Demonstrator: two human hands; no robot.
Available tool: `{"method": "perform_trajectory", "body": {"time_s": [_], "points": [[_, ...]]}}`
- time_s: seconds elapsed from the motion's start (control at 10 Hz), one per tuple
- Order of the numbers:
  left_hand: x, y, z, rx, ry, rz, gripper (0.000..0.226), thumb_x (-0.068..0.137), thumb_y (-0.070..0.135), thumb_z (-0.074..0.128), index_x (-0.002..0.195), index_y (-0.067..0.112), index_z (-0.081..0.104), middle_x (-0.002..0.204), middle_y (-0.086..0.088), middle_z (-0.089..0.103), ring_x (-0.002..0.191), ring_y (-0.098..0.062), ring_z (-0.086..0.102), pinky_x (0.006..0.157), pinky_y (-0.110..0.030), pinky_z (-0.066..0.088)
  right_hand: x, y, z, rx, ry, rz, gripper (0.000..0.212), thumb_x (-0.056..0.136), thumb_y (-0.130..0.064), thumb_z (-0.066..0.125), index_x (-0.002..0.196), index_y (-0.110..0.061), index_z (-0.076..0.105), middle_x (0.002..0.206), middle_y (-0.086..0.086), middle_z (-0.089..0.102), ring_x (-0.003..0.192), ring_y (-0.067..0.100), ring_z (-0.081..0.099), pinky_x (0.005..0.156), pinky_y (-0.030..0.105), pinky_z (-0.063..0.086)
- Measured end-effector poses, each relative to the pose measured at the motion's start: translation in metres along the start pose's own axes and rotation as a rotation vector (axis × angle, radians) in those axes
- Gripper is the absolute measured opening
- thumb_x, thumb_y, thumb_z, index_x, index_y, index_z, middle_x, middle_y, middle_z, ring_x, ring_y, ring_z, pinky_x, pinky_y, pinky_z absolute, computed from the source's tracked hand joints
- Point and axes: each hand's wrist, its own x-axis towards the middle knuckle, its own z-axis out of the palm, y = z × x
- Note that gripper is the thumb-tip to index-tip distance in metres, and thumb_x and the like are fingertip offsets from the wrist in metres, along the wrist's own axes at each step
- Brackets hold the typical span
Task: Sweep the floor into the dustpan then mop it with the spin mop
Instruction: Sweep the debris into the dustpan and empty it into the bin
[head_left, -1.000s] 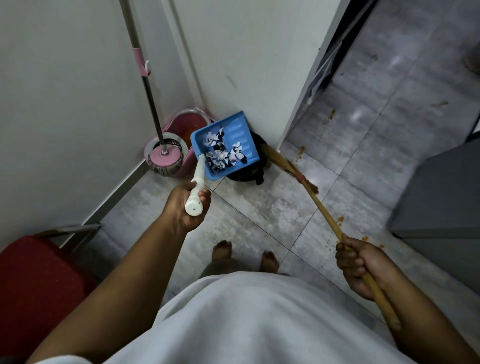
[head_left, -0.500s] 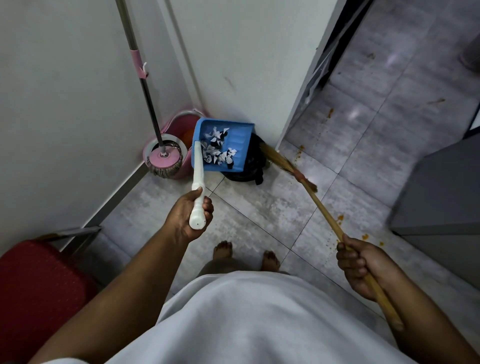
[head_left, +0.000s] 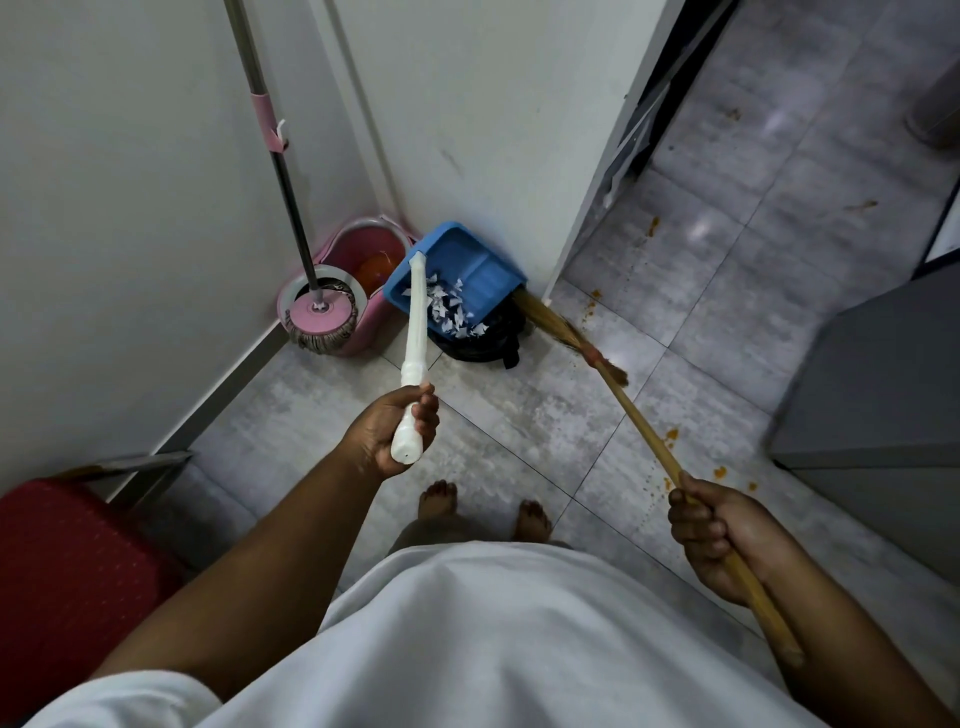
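Observation:
My left hand (head_left: 388, 435) grips the white handle of the blue dustpan (head_left: 467, 270). The pan is tipped over a black bag (head_left: 491, 335) in the corner, and white paper scraps (head_left: 454, 312) slide from it toward the bag. My right hand (head_left: 719, 530) grips the wooden stick of the broom (head_left: 636, 415), whose straw head lies on the floor beside the bag. The pink spin mop (head_left: 321, 317) stands in its pink bucket (head_left: 363, 249) against the left wall.
Orange stains (head_left: 670, 434) dot the grey tiles near the broom and toward the doorway (head_left: 639, 104). A red chair (head_left: 62, 577) stands at the lower left. A grey cabinet (head_left: 878, 395) blocks the right side. My bare feet (head_left: 483, 512) are on the tiles.
My left hand has turned the dustpan from level to tipped over the black bag, and the paper scraps have slid toward the pan's lower edge. My right hand and the broom have stayed put.

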Motion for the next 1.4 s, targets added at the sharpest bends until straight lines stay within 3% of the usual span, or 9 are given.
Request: {"method": "perform_trajectory", "body": {"time_s": [0.4,0.6,1.4], "points": [[-0.008,0.005,-0.008,0.335,0.131,0.091,0.015,0.095,0.007,0.052,0.104,0.015,0.044,0.058,0.001,0.045,0.036,-0.004,0.039,0.034,-0.012,0.034,0.002,-0.002,0.000,-0.008,-0.001,0.003,0.030,0.100,-0.031,0.045,0.075,-0.013,0.047,0.043,-0.006,0.035,0.026,0.002,0.030,0.022,0.012,0.022],[-0.016,0.007,-0.012,0.448,0.137,0.133,0.010,0.095,0.005,0.052,0.094,0.014,0.048,0.060,0.001,0.043,0.037,-0.005,0.037,0.035,-0.013,0.033,0.002,-0.002,0.000,-0.005,0.000,-0.001,0.030,0.100,-0.030,0.046,0.076,-0.013,0.047,0.044,-0.006,0.035,0.026,0.003,0.030,0.023,0.012,0.022],[-0.066,0.016,-0.014,0.367,0.115,0.163,0.014,0.096,0.006,0.049,0.108,0.012,0.044,0.059,-0.001,0.044,0.036,-0.005,0.039,0.033,-0.015,0.036,-0.015,0.006,-0.006,0.026,-0.037,-0.034,0.029,0.099,-0.030,0.045,0.076,-0.011,0.047,0.045,-0.005,0.034,0.026,0.003,0.030,0.022,0.012,0.022]]}}
